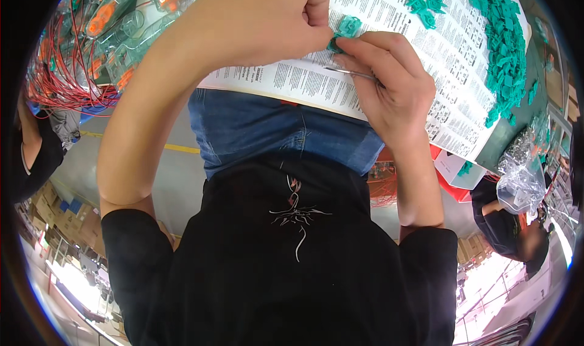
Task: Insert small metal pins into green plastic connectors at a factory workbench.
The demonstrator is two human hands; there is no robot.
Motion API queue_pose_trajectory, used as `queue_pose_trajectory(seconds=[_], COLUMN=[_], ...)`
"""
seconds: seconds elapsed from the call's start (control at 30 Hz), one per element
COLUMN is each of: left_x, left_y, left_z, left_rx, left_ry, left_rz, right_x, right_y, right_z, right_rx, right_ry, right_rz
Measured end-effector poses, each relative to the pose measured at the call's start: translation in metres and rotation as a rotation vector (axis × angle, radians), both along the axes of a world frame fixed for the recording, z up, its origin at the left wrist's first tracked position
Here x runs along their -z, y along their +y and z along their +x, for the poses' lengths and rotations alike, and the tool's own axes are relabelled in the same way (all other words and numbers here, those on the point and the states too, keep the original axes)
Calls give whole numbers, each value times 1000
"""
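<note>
My left hand point(277, 26) reaches over the printed sheet, its thumb and fingertips pinched on a small green plastic part point(348, 26). From the other side, my right hand point(394, 72) brings its thumb and index finger to the near end of the same part. A thin silver metal tool point(351, 73), perhaps tweezers, lies gripped in the right hand, its tip pointing left below the fingertips. The fingers hide the exact spot where both hands meet the part.
Several loose green parts point(427, 5) lie at the far right of the printed sheet point(298, 81), with a large green pile point(506, 54) beyond. Clear plastic cases with orange pieces point(102, 18) and red wires point(67, 72) crowd the left. A clear bag point(522, 178) hangs at right.
</note>
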State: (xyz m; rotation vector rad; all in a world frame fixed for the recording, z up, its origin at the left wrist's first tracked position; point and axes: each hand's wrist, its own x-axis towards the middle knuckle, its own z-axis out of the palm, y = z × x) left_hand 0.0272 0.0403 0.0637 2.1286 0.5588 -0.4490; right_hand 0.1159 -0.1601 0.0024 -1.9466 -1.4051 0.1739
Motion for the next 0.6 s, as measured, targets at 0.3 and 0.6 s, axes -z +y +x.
queue_pose_trajectory(seconds=[0.3,0.6], left_x=[1,1], left_y=[17,19], left_z=[18,24], left_rx=[32,184], left_ry=[226,292], left_rz=[-276,-229], right_x=[1,-16], right_y=[-2,8], right_z=[4,5], right_rx=[-59,57], right_ry=[-14,137], right_rz=[-36,-111])
